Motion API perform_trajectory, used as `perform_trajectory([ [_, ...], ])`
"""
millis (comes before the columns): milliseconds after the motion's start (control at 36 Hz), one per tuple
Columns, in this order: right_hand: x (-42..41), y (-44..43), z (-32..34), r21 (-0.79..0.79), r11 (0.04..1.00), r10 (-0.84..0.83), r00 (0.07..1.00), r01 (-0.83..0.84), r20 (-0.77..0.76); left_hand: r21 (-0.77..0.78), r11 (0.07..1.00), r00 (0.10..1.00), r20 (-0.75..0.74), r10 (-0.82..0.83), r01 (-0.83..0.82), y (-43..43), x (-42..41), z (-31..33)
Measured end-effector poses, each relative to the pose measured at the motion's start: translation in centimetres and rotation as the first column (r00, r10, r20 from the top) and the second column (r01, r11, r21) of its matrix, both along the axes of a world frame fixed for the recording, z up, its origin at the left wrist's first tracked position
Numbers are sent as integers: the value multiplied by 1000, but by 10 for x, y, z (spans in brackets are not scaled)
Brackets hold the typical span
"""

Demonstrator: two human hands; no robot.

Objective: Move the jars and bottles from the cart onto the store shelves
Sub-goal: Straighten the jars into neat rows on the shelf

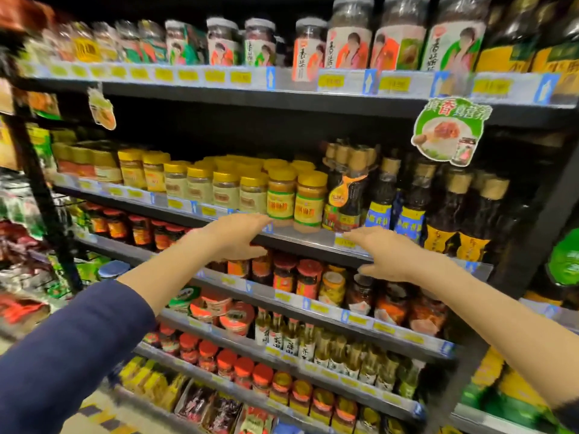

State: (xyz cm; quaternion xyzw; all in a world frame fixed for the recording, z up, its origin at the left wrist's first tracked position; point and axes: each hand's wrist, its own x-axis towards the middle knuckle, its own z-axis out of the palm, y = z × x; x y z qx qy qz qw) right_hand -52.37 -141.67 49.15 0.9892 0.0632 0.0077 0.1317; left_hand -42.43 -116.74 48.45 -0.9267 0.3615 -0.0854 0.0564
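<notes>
Two hands, left hand [238, 236] and right hand [388, 255], both flat-fingered and holding nothing, hover before the second shelf [307, 238]; two yellow-lidded jars [282, 197] stand side by side at its front edge, between them.

The whole 9 o'clock side is mush: the packets [18, 233] on the rack there are just smeared colour, no idea what they are. Price tags [394, 83] along the shelf edges are too blurry to read. Up at 12 o'clock the tall jars [352, 29] get clipped by the frame edge. The left hand [238, 236] blocks some of the red-lidded jars [308, 274] behind it, and I can't tell if its fingertips touch the yellow-lidded jar [282, 198]. The right hand [391, 255] covers part of a tag. The pouches [200, 402] at 6 o'clock are cut off, and so is the green pack [565, 261] at 3 o'clock.
</notes>
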Motion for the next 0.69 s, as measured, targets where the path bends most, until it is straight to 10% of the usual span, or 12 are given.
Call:
perform_trajectory([
  [333, 95, 47, 46, -9, 983, 183, 957, -186, 227, -161, 983, 996, 38, -85, 90, 7, 102, 39],
  [694, 193, 63, 89, -66, 980, -174, 967, 189, 187, -138, 915, 925, 89, -369, 379, -34, 221, 88],
])
